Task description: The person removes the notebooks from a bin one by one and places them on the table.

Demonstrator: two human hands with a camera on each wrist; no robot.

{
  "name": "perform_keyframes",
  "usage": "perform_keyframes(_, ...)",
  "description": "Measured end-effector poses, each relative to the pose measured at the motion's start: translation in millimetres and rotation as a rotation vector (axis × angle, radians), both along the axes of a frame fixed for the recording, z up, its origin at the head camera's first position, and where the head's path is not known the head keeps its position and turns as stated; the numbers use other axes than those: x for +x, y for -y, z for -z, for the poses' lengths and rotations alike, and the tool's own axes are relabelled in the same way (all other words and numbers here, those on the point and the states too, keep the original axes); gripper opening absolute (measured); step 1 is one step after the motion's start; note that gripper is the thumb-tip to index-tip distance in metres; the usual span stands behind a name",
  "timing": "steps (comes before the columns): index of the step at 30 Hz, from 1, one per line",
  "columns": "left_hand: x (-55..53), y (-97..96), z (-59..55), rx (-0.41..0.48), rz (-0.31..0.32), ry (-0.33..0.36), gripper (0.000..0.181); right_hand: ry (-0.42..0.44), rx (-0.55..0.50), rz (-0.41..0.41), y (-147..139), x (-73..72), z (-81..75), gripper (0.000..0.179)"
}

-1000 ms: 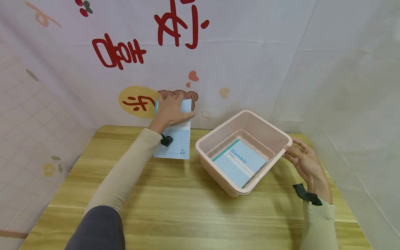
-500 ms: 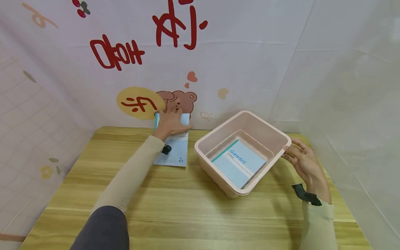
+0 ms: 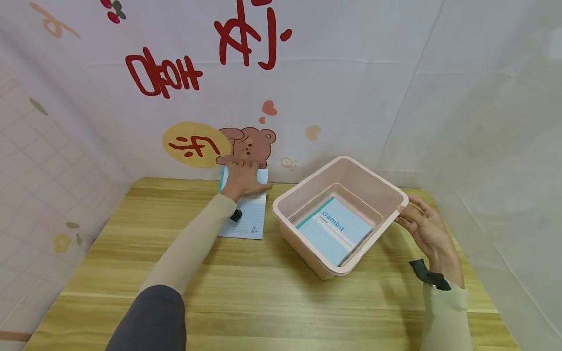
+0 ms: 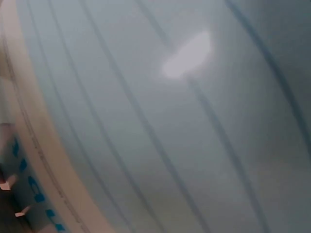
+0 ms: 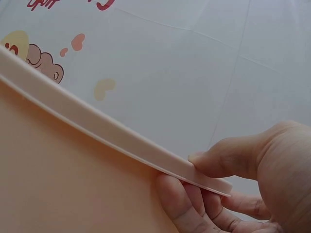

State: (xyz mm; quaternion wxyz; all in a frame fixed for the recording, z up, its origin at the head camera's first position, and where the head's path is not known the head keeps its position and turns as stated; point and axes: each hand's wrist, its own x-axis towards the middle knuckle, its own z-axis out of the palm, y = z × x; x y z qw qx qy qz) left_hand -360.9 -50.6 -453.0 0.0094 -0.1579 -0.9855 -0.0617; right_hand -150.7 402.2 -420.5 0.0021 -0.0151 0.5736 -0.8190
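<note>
A light-blue lined notebook (image 3: 246,222) lies near the back of the table, under my left hand (image 3: 244,180). The fingers reach over its far edge, and the thumb sticks out past its right side. Its lined cover (image 4: 146,116) fills the left wrist view close up, with the hand out of sight there. My right hand (image 3: 426,226) pinches the rim of a pale pink plastic basin (image 3: 303,195). In the right wrist view the thumb is on the outer side of the rim (image 5: 121,136) and the fingertips are inside. Another notebook (image 3: 335,231), printed "Gambit", lies in the basin.
The wooden table (image 3: 281,312) reaches to a white curtain (image 3: 333,78) with red lettering and a printed bear, hanging right behind both the notebook and the basin. Curtain also closes off the left and right sides.
My left hand has come down and nearer with the notebook, whose far edge has dropped from in front of the curtain. The right hand stays on the basin's rim.
</note>
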Motion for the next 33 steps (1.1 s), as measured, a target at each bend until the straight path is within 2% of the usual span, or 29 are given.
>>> perform_keyframes(9, 5.1, -0.2, 13.5, -0.011, -0.007, 0.076, 0.112, 0.002, -0.014, -0.008, -0.2, -3.0, 1.0, 0.045)
perform_keyframes(17, 9.9, -1.2, 19.0, -0.004, -0.005, 0.172, 0.100, -0.001, -0.020, -0.011, -1.0, -3.9, 1.8, 0.044)
perform_keyframes(33, 15.6, -4.4, 16.4, -0.019, 0.007, 0.168, 0.083, -0.005, 0.003, -0.018, -3.1, -3.4, -0.7, 0.046)
